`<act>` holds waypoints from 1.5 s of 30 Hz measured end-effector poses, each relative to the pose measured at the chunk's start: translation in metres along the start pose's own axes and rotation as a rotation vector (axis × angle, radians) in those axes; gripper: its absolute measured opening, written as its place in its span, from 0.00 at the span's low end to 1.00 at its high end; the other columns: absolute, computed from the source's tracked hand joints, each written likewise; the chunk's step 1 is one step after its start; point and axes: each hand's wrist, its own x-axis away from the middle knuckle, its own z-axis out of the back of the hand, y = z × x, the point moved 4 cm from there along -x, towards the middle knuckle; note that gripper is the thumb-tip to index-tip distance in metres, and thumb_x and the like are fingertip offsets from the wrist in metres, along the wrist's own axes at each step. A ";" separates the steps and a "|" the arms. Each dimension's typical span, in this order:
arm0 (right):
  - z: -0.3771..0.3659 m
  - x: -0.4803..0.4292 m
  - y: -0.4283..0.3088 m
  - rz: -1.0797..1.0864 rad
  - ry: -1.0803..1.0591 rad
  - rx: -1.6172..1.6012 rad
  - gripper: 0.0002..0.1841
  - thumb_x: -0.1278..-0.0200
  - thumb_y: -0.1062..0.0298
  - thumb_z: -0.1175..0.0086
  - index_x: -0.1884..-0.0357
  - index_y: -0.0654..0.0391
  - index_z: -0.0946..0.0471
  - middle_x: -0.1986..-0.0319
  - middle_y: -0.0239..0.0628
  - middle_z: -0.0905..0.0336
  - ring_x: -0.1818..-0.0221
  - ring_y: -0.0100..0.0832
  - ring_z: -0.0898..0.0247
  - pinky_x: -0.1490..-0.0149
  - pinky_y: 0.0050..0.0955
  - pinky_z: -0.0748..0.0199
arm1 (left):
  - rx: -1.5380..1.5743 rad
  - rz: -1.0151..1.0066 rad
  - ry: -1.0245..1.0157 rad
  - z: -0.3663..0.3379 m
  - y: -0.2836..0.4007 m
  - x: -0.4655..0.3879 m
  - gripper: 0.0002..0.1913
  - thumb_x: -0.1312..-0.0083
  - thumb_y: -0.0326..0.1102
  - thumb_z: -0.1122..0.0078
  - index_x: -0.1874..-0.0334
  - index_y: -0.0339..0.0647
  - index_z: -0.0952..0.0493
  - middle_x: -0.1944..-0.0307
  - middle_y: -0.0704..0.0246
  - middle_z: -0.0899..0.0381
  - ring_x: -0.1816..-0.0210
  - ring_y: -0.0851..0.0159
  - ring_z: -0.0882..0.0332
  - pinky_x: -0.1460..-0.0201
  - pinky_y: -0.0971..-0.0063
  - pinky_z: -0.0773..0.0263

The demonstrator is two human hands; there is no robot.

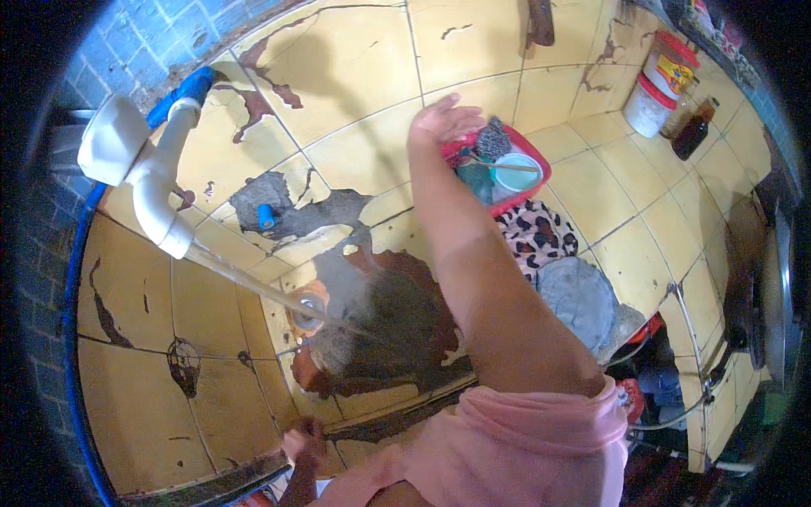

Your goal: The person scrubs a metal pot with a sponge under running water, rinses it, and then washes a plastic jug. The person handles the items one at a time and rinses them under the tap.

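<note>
My right arm reaches across the tiled basin, and my right hand (447, 120) is raised with its fingers spread, holding nothing that I can see. It is beside the back left edge of a red plastic tub (546, 155). Inside the tub are a grey scouring pad (493, 141), a pale blue bowl (512, 179) and a thin stick-like handle (523, 167) lying across the bowl. Low in the view, my left hand (305, 440) is at the basin's front edge; its fingers are blurred and partly hidden. Water (253, 279) pours from a white PVC pipe (158, 218) near the drain (309, 310).
A leopard-print cloth (542, 237) and a grey round object (576, 303) lie right of my forearm. Red-lidded containers (647, 108) and a dark bottle (693, 132) stand in the far right corner. A blue pipe stub (266, 217) sticks out from the worn wall.
</note>
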 end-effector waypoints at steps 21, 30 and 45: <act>0.126 0.304 0.219 1.150 -1.853 0.636 0.39 0.40 0.41 0.53 0.31 0.50 0.47 0.33 0.48 0.49 0.30 0.48 0.57 0.30 0.44 0.57 | 0.024 -0.028 0.089 0.005 -0.004 0.010 0.19 0.41 0.57 0.47 0.60 0.53 0.19 0.72 0.61 0.18 0.69 0.51 0.18 0.64 0.58 0.25; 0.202 0.144 0.179 0.990 -0.833 1.326 0.42 0.43 0.34 0.56 0.30 0.46 0.48 0.30 0.46 0.57 0.29 0.57 0.66 0.31 0.60 0.69 | 0.009 0.046 -0.056 0.011 0.006 0.000 0.18 0.45 0.54 0.42 0.59 0.50 0.19 0.69 0.61 0.17 0.67 0.52 0.18 0.61 0.61 0.24; 0.249 0.452 0.272 2.853 0.035 0.441 0.36 0.39 0.34 0.63 0.33 0.45 0.43 0.34 0.47 0.48 0.35 0.48 0.50 0.34 0.55 0.54 | 0.276 -0.048 0.323 0.027 0.009 0.002 0.16 0.39 0.48 0.44 0.65 0.40 0.20 0.67 0.57 0.19 0.61 0.50 0.22 0.56 0.60 0.28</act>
